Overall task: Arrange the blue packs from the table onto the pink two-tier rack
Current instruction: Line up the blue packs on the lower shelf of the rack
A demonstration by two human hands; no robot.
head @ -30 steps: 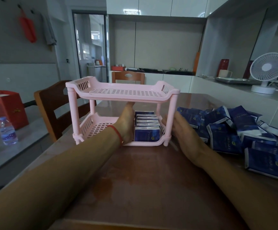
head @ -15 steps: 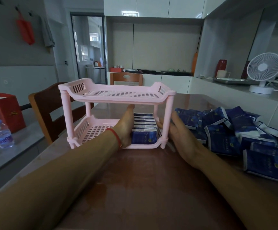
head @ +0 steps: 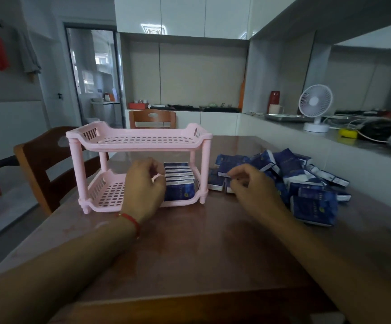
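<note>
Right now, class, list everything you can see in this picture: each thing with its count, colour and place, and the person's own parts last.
rack: one, pink, two tiers, on the table left of centre; top tier bare.
packs in rack: one row, blue, right end of the lower tier; exact count unclear.
loose packs: a heap, blue, on the table right of the rack.
table: one, brown, glossy.
chairs: two, brown wood, left of and behind the table.
fan: one, white, on the counter at right.
mug: one, pale, on the counter left of the fan.
left hand: in front of the lower tier, beside the row, holding nothing; red wrist string.
right hand: at the heap, fingers curled, no pack clearly held.
</note>
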